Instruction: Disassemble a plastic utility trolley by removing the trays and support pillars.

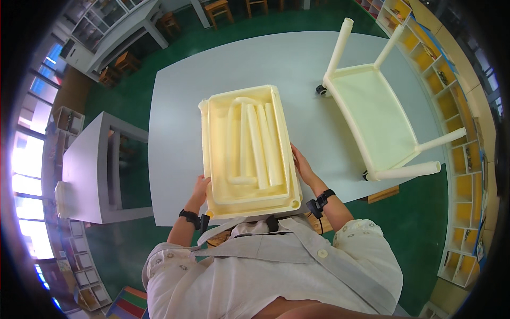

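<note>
1. Here, a deep, cream-yellow, rectangular plastic tray [254, 209] sat at the near edge of the pale grey, smooth worktop [175, 122], directly before the person.
2. The left hand [200, 190] touched the tray's left side, close to its near corner.
3. The right hand [303, 164] lay against the opposite side, a little farther from the body.
4. The tray hid some fingers on both sides, so I could not tell whether either grip was clamped on it.
5. Inside the tray lay several slim, cream plastic tubes [257, 146], roughly lengthwise, one bent over at its far end.
6. To the right, well apart from the tray, stood a pale cream, rectangular plastic shelf frame [374, 114] with tubular legs and black casters [321, 90].
</note>
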`<act>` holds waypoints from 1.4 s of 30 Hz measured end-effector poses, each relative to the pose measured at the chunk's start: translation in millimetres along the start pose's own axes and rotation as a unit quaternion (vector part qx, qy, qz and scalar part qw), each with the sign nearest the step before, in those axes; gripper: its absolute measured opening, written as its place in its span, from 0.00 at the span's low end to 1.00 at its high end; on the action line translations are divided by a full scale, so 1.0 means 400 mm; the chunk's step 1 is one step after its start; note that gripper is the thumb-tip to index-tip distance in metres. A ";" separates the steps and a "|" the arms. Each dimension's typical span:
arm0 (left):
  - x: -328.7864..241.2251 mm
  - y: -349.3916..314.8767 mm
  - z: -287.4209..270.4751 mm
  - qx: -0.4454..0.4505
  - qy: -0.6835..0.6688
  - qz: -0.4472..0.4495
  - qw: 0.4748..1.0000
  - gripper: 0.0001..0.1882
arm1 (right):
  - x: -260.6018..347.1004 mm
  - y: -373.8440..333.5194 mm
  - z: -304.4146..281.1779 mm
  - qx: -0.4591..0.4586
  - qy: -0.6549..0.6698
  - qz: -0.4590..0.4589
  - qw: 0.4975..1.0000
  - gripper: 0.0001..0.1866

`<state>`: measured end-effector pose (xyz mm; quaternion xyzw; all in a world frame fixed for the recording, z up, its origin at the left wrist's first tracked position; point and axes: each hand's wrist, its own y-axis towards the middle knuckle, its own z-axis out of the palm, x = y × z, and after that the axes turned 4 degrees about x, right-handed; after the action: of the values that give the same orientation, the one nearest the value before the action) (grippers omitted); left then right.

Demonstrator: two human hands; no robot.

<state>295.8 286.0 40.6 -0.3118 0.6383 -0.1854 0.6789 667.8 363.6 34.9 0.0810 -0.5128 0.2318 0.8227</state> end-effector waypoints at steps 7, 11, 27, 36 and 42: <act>0.063 -0.008 0.001 -0.005 0.043 0.021 0.999 0.23 | -0.022 -0.023 0.036 0.004 -0.062 0.068 0.996 0.36; 0.071 -0.030 -0.015 0.004 -0.032 0.031 0.999 0.24 | -0.036 -0.003 0.054 0.023 -0.016 0.051 0.998 0.35; 0.102 -0.127 -0.598 -0.088 0.104 0.063 0.989 0.24 | -0.234 0.133 0.527 0.156 -0.163 0.128 0.966 0.35; 0.154 -0.127 -0.797 -0.108 0.025 0.089 0.990 0.21 | -0.325 0.196 0.695 0.223 -0.172 0.120 0.952 0.35; 0.108 -0.164 -0.826 0.004 0.049 0.100 0.994 0.19 | -0.226 0.192 0.543 0.145 -0.210 0.060 0.965 0.29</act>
<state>-14.0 147.9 54.4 -0.2345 0.6979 -0.1346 0.6632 423.7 323.7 47.4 0.2151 -0.6388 0.3304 0.6607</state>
